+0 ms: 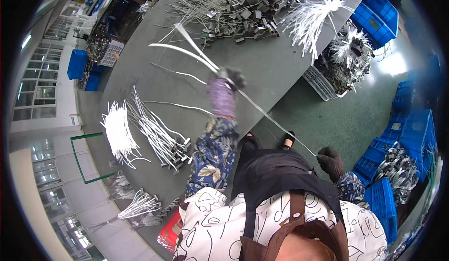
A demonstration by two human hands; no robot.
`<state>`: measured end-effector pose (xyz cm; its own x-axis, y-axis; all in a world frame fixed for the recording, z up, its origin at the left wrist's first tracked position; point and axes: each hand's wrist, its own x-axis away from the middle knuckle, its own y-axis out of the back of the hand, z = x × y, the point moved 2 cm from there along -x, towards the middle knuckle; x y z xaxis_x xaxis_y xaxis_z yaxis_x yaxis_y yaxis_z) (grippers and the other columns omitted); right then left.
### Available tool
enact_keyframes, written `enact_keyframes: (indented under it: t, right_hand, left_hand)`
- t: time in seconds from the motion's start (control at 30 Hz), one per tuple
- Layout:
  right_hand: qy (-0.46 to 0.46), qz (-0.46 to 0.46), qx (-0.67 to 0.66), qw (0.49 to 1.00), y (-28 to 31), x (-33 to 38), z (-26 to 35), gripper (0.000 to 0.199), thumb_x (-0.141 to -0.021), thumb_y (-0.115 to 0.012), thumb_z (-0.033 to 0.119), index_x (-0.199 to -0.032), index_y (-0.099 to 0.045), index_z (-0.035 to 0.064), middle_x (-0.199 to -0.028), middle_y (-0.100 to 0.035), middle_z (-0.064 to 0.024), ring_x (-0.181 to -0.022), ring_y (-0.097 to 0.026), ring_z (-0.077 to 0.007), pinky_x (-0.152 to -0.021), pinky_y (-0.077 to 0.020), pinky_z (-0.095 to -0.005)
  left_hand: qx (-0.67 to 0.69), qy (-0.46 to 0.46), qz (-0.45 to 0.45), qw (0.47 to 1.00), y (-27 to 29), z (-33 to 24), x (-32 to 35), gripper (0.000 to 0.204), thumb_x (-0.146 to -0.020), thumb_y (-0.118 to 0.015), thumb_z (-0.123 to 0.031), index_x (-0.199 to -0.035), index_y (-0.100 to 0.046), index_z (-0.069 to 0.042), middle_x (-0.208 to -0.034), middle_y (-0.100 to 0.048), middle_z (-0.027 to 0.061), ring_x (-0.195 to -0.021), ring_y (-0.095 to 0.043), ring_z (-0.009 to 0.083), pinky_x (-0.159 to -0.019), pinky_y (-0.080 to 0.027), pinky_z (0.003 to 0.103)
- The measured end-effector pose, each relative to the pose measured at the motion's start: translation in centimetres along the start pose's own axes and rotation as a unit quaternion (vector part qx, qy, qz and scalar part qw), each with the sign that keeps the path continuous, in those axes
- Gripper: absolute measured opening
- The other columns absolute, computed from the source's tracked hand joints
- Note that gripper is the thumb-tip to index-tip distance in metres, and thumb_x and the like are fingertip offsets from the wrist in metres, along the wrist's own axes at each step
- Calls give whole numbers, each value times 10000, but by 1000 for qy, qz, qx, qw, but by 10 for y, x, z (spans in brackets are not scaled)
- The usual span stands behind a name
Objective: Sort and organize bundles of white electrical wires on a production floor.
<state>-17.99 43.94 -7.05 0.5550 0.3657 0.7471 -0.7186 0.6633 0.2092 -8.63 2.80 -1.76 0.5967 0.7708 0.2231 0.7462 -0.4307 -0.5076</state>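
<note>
My left hand (pixel 231 77), in a dark glove with a purple cuff, is closed over the grey table. Two white sleeve-like strips (pixel 184 50) stick out of it toward the far left. From the same hand a thin white-and-grey wire (pixel 266 115) runs down past the table edge to my right hand (pixel 330 161). That hand wears a dark glove and pinches the wire's end. Loose wires (pixel 187 76) lie on the table by my left forearm. To the left rest a bundle of white strips (pixel 119 132) and white-sleeved wires (pixel 152 130) with small metal blocks at their ends.
A heap of metal blocks with wires (pixel 248 13) covers the far table (pixel 135 76), beside a white wire bundle (pixel 313 20). A filled crate (pixel 322 83) stands past the table's right edge. Blue crates (pixel 381 200) line the right side; a red box (pixel 171 230) sits lower left.
</note>
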Motion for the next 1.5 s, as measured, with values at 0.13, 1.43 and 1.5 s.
enact_keyframes:
  t: [0.13,1.43,1.5]
  right_hand:
    - [-50,110,-108,987,-37,-15,41,150,-787,-599,150,-897,-568,53,-655,-526,-24,-465,-442,-87,-399,-335,-232]
    - [506,39,288,812,-149,-110,306,296,-740,-691,248,-921,-596,33,-811,-565,-75,-718,-569,-208,-618,-457,-319]
    - [407,92,156,895,-141,-110,281,317,-743,-703,258,-939,-594,34,-769,-559,-63,-672,-548,-176,-595,-445,-304]
  left_hand:
    - [-106,131,160,973,-18,86,56,468,-904,-504,-456,-896,-626,-5,-848,-664,126,-725,-645,222,-669,-553,329]
    - [83,97,-103,986,44,20,3,268,-864,-605,-288,-968,-547,-48,-848,-573,75,-705,-564,177,-498,-437,253]
    - [130,88,-22,987,35,36,-4,239,-864,-601,-262,-972,-534,-60,-957,-567,111,-876,-583,217,-631,-513,299]
